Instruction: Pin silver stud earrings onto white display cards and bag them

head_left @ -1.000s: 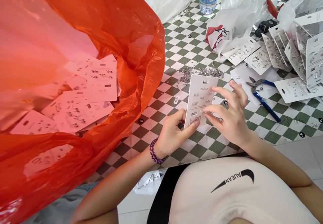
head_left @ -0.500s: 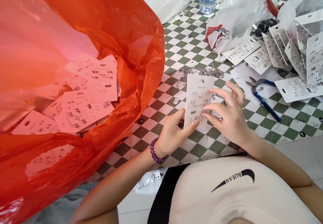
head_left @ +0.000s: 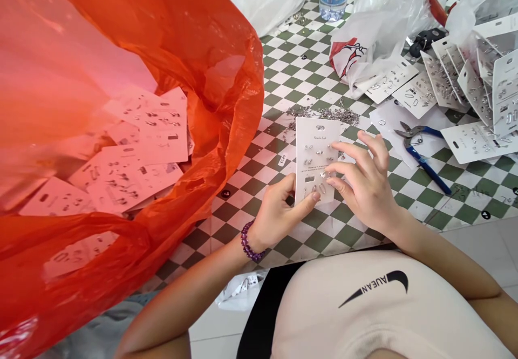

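**Left hand:** Your left hand (head_left: pixel 277 221) grips the lower left edge of the white rectangular earring card (head_left: pixel 313 181), thumb on its face.

**Right hand:** Your right hand (head_left: pixel 366 186) is spread, fingertips against the card's right side among the small silver pieces; you cannot tell whether they pinch one.

**Card:** It stands at lower centre of the frame, above the green-and-white checkered bench (head_left: pixel 299 78).

**Left of frame:** A translucent orange plastic bag (head_left: pixel 230 116) holds loose white cards (head_left: pixel 149 132).

**Right of frame:** Blue-handled steel pliers (head_left: pixel 424 156) lie beside more white cards (head_left: pixel 477 143).

**Upper centre:** Loose silver findings (head_left: pixel 340 115) lie just behind the card.
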Motion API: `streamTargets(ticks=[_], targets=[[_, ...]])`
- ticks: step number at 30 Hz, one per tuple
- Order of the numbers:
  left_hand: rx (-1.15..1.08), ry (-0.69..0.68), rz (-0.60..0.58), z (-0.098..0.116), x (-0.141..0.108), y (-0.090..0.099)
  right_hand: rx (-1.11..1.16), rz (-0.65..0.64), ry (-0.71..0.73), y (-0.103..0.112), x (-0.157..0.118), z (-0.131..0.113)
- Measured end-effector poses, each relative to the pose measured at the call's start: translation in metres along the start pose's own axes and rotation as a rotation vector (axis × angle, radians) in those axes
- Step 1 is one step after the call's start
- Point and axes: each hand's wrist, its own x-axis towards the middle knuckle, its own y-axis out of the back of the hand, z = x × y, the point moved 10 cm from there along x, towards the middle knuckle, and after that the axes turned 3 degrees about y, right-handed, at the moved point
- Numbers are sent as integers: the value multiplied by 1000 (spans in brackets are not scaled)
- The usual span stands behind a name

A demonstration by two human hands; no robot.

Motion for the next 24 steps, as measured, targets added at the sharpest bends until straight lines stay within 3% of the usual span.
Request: streamTargets(ticks=[8,19,24], targets=[[65,2,5,-1,-2,0,35,-12,-30,0,0,1],[152,-106,49,11,-4,1,19,30,-46,3,-1,3],[123,-65,47,8,-2,2,77,59,-28,8,1,2]])
